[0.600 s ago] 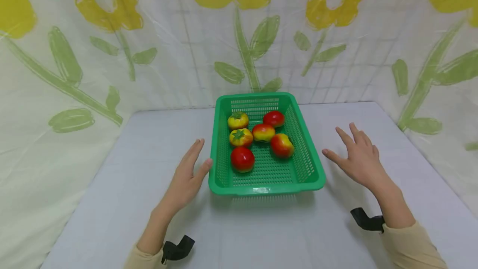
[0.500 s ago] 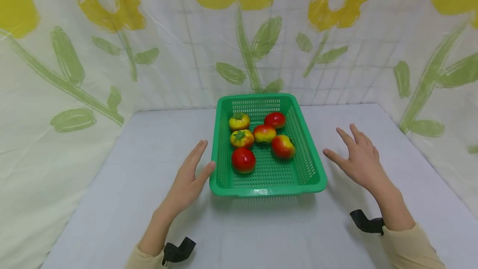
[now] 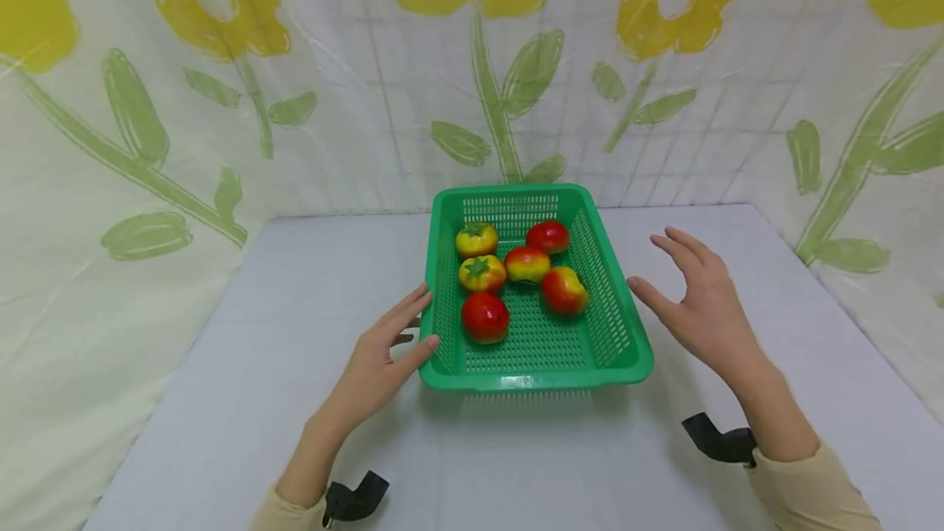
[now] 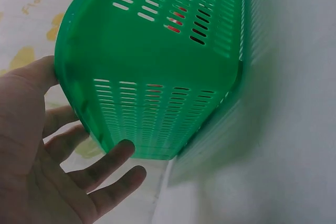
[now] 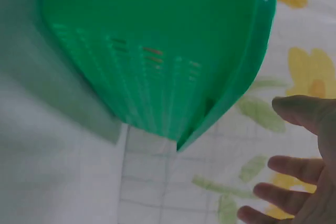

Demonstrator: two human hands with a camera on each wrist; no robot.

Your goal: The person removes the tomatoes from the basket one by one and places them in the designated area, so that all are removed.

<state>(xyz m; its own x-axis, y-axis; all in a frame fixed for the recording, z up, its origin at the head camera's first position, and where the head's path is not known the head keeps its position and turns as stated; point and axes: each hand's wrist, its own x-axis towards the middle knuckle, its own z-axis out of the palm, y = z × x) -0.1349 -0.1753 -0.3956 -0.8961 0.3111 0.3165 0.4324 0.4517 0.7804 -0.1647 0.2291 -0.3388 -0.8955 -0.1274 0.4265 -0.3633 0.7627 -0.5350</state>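
Observation:
A green perforated plastic basket [image 3: 538,381] sits on the table in the head view. Inside lie several shiny pieces of fruit: two yellow ones with green leafy caps, such as the front one [image 3: 483,274], a red one [image 3: 485,318] and red-and-yellow ones like that at right [image 3: 565,292]. My left hand [image 3: 376,371] is at the basket's left side, its thumb at the rim and its fingers loosely extended beside the wall, as the left wrist view shows. To the right of the basket, my right hand [image 3: 704,314] is spread and apart from the rim, holding nothing.
The basket stands on a white-covered table [image 3: 310,293]. Behind it and at both sides hangs a white cloth [image 3: 332,121] printed with yellow flowers and green stems. A black wrist mount [image 3: 354,498] projects from each sleeve.
My left hand has moved right to the basket's left rim. My right hand has come a little closer to the right rim. The basket and fruit keep their arrangement.

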